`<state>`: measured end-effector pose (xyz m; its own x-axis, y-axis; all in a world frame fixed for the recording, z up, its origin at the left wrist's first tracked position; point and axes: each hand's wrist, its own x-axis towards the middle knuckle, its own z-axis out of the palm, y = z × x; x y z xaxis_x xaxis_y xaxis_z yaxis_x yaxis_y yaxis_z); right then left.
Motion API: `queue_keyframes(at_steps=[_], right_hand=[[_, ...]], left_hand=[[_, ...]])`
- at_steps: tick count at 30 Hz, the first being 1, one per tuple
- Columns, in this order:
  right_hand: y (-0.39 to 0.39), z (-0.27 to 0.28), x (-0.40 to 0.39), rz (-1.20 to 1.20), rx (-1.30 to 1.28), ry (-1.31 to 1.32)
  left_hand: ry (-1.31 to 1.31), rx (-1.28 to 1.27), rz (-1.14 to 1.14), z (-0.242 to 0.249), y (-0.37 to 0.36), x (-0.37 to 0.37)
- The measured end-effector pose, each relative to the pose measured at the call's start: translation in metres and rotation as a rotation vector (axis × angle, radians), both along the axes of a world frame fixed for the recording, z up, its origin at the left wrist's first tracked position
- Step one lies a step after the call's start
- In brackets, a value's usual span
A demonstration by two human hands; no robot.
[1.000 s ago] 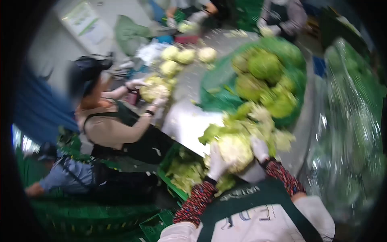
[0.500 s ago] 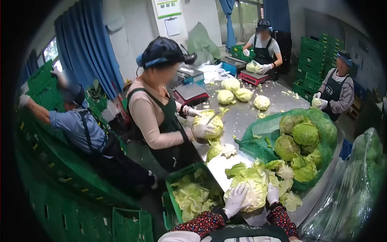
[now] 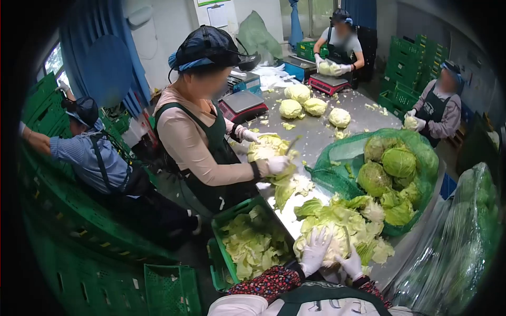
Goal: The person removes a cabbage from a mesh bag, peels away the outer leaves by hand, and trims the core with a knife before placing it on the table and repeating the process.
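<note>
We face the metal surface (image 3: 363, 113), where the green net bag (image 3: 337, 155) lies beyond our work, holding whole heads (image 3: 399, 162). Our cabbage (image 3: 339, 236) sits on the part of the surface nearest us. We judge it fairly heavy and firm at heart, best held low on its rounded body from 2 sides. Our left hand (image 3: 315, 253) lies over its left side, fingers spread rather than clenched; our right hand (image 3: 351, 264) meets its near right side, fingers bent, and we cannot tell whether they grip anything. The frilly leaves (image 3: 382, 250) beside it look limp, likely to tear or slip if pulled.
</note>
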<state>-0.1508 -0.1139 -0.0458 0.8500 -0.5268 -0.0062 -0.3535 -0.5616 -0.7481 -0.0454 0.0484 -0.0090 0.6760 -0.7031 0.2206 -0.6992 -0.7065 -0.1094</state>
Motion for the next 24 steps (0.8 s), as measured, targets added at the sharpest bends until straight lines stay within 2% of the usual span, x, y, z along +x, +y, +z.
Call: queue_keyframes(at_steps=[1,2,3,4,5,6,7,8,9,10,11,12,14,18,21,22,24], right_hand=[[0.002,0.010,0.002,0.025,0.250,-0.007],[0.001,0.024,0.004,0.045,0.496,-0.018],[0.006,0.047,0.005,0.116,0.426,-0.077],[-0.001,0.031,0.005,0.175,0.399,-0.055],[-0.007,0.014,0.001,0.221,0.444,-0.130],[-0.004,0.028,-0.001,0.230,0.339,-0.085],[-0.008,0.005,-0.004,0.199,0.270,-0.092],[0.001,0.028,-0.003,0.153,0.375,-0.045],[0.001,0.030,-0.003,0.173,0.394,-0.004],[0.007,0.019,-0.005,0.107,0.319,-0.180],[0.009,0.008,-0.009,-0.009,0.392,-0.102],[0.010,-0.002,-0.011,-0.115,0.461,-0.043],[0.012,-0.020,-0.013,-0.295,0.630,-0.105],[0.019,-0.022,-0.012,-0.314,0.586,-0.226],[0.013,0.001,-0.015,-0.218,0.599,-0.096],[0.012,0.007,-0.015,-0.167,0.560,-0.032],[0.004,0.001,-0.012,-0.108,0.594,-0.011]], left_hand=[[0.070,-0.113,-0.076,0.002,0.004,0.004],[0.076,-0.099,-0.082,0.002,0.006,0.006],[0.108,-0.041,-0.054,0.003,0.005,0.006],[0.146,0.016,-0.037,0.017,0.005,0.004],[0.262,-0.053,-0.056,0.028,0.011,0.005],[0.284,-0.093,-0.101,0.020,0.014,0.012],[0.349,-0.138,-0.124,0.007,0.013,0.019],[0.351,-0.059,-0.217,0.031,0.018,0.028],[0.377,-0.084,-0.198,0.026,0.018,0.032],[0.420,-0.235,-0.242,0.006,0.019,0.038],[0.410,-0.289,-0.261,0.022,0.020,0.039],[0.410,-0.341,-0.300,0.014,0.021,0.041],[0.505,-0.416,-0.289,0.006,0.025,0.042],[0.660,-0.515,-0.237,0.003,0.039,0.059],[1.185,-0.922,-0.156,-0.016,0.048,0.081],[1.175,-0.919,-0.155,-0.016,0.049,0.082],[1.501,-1.170,-0.031,-0.015,0.047,0.087]])
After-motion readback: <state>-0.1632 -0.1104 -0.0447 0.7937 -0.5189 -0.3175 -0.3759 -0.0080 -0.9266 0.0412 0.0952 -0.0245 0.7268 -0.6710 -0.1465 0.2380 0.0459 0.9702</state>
